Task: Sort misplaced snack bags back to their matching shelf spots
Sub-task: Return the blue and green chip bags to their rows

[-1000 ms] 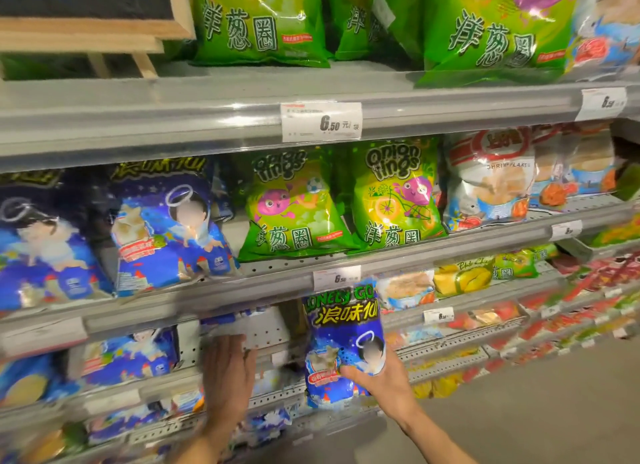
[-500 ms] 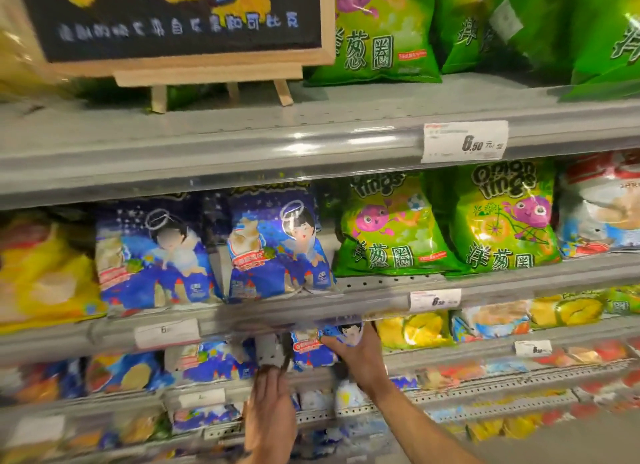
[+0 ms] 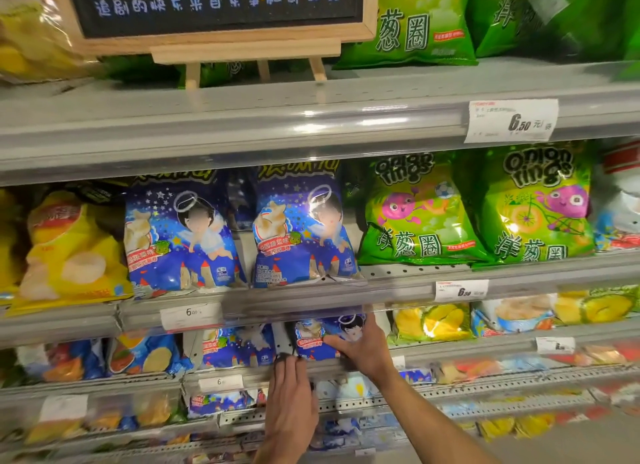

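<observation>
Nearest to you, your left hand (image 3: 290,399) reaches up with fingers straight, the fingertips (image 3: 286,359) at the front edge of the third shelf (image 3: 242,377) just below the blue snack bag (image 3: 317,339); its grip is released and holds nothing. Just to its right, your right hand (image 3: 363,351) lies on that blue bag, thumb across the front and fingers curled round its right edge, so this grip is grasping the bag. The bag stands upright on the third shelf, its top hidden behind the shelf rail above, just beside a matching blue bag (image 3: 239,347) to its left, with a narrow gap between them. Further left on the same shelf sit bags printed with chips (image 3: 145,356), and to the right yellow durian-print bags (image 3: 433,321). One shelf up, two larger blue bags (image 3: 301,228) of the same angel design stand side by side above a 6.00 price tag (image 3: 190,313), with a yellow bag (image 3: 69,252) at their left and green onion ring bags (image 3: 419,210) at their right. Higher still, on the top shelf, a wooden-framed chalkboard sign (image 3: 214,10) stands on an easel beside more green bags (image 3: 415,23), and a 6.50 price label (image 3: 510,120) hangs on that shelf's rail.
</observation>
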Demonstrator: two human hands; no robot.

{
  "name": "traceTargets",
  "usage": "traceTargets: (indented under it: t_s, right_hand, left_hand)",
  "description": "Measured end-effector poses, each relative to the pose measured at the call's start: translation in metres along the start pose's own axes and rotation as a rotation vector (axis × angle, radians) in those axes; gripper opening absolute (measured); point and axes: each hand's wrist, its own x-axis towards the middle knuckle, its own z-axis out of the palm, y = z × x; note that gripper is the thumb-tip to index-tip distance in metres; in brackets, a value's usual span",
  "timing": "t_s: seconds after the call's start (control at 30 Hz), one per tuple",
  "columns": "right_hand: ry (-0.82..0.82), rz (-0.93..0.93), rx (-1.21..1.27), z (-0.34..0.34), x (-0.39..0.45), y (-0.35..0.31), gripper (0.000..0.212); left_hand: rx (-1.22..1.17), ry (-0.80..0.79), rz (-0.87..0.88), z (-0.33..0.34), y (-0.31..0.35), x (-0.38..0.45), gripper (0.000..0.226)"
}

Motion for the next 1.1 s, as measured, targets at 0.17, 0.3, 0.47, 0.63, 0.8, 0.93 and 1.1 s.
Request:
traceTargets:
  t_s: [0.17,0.3,0.47,0.63,0.8,0.93,1.1]
  right_hand:
    - [-0.005,0.09,-0.166,-0.003,-0.001,-0.005,0.118]
    - [-0.017,0.075,-0.145,-0.005,-0.004,-0.007,0.11]
    - [-0.026,-0.026,-0.082,-0.024,-0.021,0.003,0.08]
    - [0.022,-0.036,-0.04,-0.059,-0.043,0.021,0.074]
    - [0.098,-0.032,-0.006,-0.127,-0.054,0.047,0.038]
    - [0.161,-0.01,-0.016,-0.206,-0.055,0.077,0.034]
    - [0.272,0.022,-0.013,-0.304,-0.051,0.116,0.023]
  left_hand:
    - [-0.025,-0.005,0.008,-0.006,0.002,-0.002,0.056]
    - [-0.032,-0.026,-0.007,-0.009,0.001,-0.002,0.058]
    - [-0.074,-0.005,-0.057,-0.01,0.005,0.0,0.055]
    - [-0.152,0.083,-0.183,-0.004,0.023,-0.003,0.052]
    - [-0.45,0.294,-0.357,0.016,0.078,-0.008,0.033]
    - [-0.715,0.201,-0.373,0.025,0.166,-0.008,0.015]
    - [-0.939,0.281,-0.372,0.037,0.278,0.007,0.032]
